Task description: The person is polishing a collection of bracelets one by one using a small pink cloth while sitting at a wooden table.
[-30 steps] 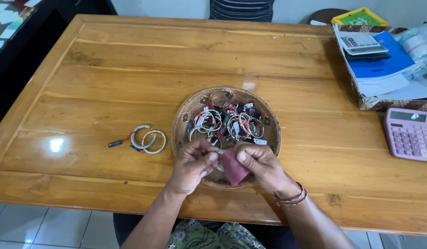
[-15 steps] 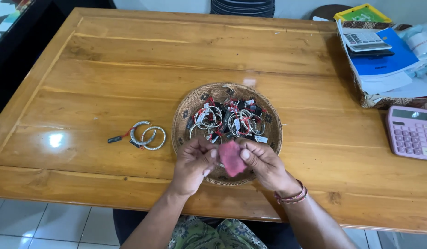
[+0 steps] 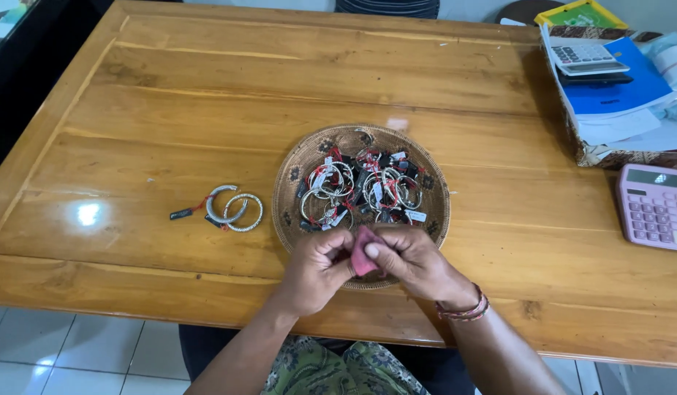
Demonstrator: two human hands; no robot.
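Observation:
My left hand (image 3: 319, 268) and my right hand (image 3: 411, 263) meet over the near rim of a round woven basket tray (image 3: 293, 174). My right hand pinches a small pink cloth (image 3: 361, 256) folded around something. My left hand's fingers are closed against the cloth; what they grip is hidden. The tray holds several silver bangles with red strings and small tags (image 3: 360, 186). Two more silver bangles (image 3: 234, 208) with a dark tag lie on the wooden table (image 3: 170, 95), left of the tray.
A pink calculator (image 3: 656, 205) lies at the right edge. Behind it stands a patterned box (image 3: 609, 155) holding a blue folder (image 3: 619, 84), papers and a grey calculator (image 3: 584, 55). A chair back shows beyond the far table edge.
The hands stay together at the tray's near rim; the pink cloth has been folded tighter between the fingers. The camera view shifted slightly.

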